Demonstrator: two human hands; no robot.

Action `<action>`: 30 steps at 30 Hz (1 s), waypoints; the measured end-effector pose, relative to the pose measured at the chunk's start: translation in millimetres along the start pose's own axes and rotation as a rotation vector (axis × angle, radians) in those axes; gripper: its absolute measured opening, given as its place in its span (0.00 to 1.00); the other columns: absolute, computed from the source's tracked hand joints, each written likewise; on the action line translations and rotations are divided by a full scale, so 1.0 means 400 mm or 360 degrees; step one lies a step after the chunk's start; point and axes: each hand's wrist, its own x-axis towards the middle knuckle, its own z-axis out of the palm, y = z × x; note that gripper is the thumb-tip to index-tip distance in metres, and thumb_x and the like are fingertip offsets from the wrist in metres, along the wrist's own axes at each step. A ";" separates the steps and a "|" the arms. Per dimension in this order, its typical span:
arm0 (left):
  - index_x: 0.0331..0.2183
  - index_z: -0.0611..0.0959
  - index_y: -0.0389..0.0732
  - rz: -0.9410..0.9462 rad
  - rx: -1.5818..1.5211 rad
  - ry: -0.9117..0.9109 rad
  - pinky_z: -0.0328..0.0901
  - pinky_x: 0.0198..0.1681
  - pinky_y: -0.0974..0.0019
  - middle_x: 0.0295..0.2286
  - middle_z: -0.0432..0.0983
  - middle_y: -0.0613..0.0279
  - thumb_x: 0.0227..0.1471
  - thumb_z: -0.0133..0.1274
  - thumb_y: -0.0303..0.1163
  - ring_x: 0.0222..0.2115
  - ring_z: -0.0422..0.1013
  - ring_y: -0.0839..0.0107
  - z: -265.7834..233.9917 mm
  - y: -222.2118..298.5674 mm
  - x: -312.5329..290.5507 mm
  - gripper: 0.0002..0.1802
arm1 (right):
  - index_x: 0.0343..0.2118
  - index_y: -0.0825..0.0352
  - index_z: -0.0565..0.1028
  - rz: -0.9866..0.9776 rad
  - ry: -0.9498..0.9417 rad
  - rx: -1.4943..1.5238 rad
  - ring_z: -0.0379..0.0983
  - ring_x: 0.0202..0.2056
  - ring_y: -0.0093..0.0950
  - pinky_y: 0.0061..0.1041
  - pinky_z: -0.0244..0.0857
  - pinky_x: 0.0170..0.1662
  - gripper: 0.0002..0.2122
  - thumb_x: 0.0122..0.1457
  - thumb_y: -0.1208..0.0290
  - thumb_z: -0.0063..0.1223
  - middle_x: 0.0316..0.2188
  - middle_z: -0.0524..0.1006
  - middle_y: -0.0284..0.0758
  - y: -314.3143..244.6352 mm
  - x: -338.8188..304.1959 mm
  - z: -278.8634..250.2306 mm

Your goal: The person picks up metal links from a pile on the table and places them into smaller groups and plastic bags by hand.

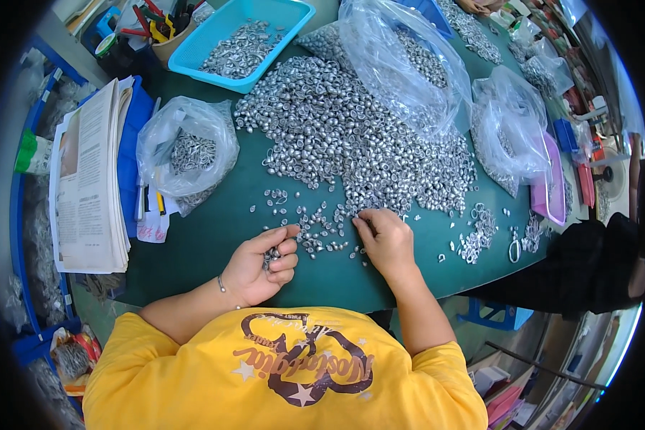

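Observation:
A wide heap of small silver oval metal pieces [380,143] is spread over the green table [193,265]. My left hand [261,265] is turned partly palm up, its fingers curled around several of these metal pieces [271,256]. At the heap's near edge, my right hand [385,240] has thumb and forefinger together, touching down among the pieces; what is between them is hidden. Between both hands lies a loose scatter of the same pieces [315,228].
Behind the heap stand a light blue basket [193,57] and a large clear plastic bag [369,54] of pieces. A smaller bag [222,147] and stacked papers [86,179] are on the left. Rightward are silver rings [478,236], another bag [512,118] and a purple tray [550,183].

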 end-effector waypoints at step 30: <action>0.37 0.72 0.41 0.0007 0.0023 0.0019 0.50 0.17 0.77 0.21 0.63 0.69 0.58 0.39 0.34 0.16 0.55 0.80 -0.003 -0.002 0.007 0.10 | 0.28 0.70 0.75 0.1127 -0.0290 0.1570 0.64 0.14 0.23 0.18 0.55 0.16 0.06 0.53 0.71 0.52 0.15 0.71 0.33 0.048 -0.002 -0.036</action>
